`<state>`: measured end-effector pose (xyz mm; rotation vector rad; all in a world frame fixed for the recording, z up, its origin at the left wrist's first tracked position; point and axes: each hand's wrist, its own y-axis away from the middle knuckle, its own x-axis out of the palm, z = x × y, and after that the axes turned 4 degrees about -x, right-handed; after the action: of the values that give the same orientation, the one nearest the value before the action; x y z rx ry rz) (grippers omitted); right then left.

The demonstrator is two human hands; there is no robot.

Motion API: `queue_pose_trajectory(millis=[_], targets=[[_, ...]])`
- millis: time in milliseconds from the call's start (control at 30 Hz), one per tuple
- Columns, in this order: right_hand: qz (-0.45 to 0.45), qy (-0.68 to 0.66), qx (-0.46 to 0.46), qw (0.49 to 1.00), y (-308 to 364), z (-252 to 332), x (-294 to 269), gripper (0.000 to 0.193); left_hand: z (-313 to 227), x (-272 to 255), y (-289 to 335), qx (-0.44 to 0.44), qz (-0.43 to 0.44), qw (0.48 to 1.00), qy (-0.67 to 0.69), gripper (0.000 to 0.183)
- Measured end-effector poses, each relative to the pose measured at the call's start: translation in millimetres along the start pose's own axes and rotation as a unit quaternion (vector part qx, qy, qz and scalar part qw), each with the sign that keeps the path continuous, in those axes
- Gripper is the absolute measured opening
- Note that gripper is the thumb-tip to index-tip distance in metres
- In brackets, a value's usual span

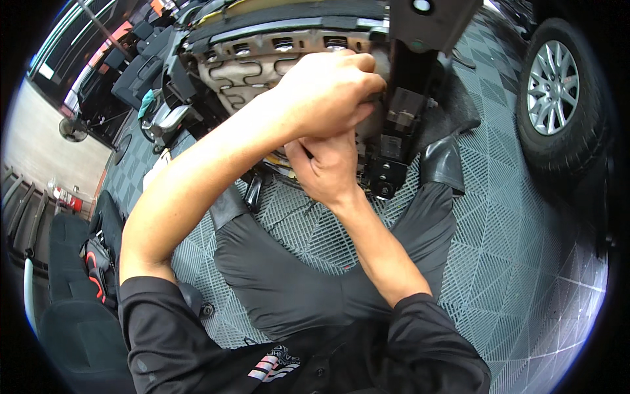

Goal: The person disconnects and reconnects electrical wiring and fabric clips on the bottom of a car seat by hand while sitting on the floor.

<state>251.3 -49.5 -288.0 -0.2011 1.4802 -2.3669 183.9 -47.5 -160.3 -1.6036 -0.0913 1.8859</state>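
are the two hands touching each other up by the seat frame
Touching. The head view shows the left hand fisted over the underside of the upturned seat frame, its lower edge pressed onto the right hand, with no gap showing.

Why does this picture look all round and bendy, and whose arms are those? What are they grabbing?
The picture comes from a small camera worn on a person's head, looking down. Its wide lens bends straight lines near the rim, so everything looks round. The two arms coming up from the bottom belong to that person, who sits on a grey grid floor with legs in dark trousers stretched out.

The left hand is closed up high against the underside of a car seat, where you can see metal springs. The right hand is just below it, also curled shut. What exactly the fingers pinch is hidden. To the right stands a car wheel, and more dark seats wait in the far left corner.
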Motion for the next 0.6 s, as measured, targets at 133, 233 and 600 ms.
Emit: queue_pose_trajectory(millis=[133,233,600], targets=[[0.028,0.05,-0.122,0.991,-8.0,-12.8,3.5,0.015,0.1,-25.7,-11.6,-0.06,0.058,0.996,0.019,0.03],[0.032,-0.009,-0.186,0.982,-38.4,-5.3,7.7,0.022,-13.4,-62.7,-12.9,-0.147,0.051,0.973,0.168,0.043],[-0.112,-0.245,-0.013,0.963,-56.4,9.5,27.4,0.024,-5.8,-43.5,-72.7,0.016,-0.268,0.937,0.224,0.045]])
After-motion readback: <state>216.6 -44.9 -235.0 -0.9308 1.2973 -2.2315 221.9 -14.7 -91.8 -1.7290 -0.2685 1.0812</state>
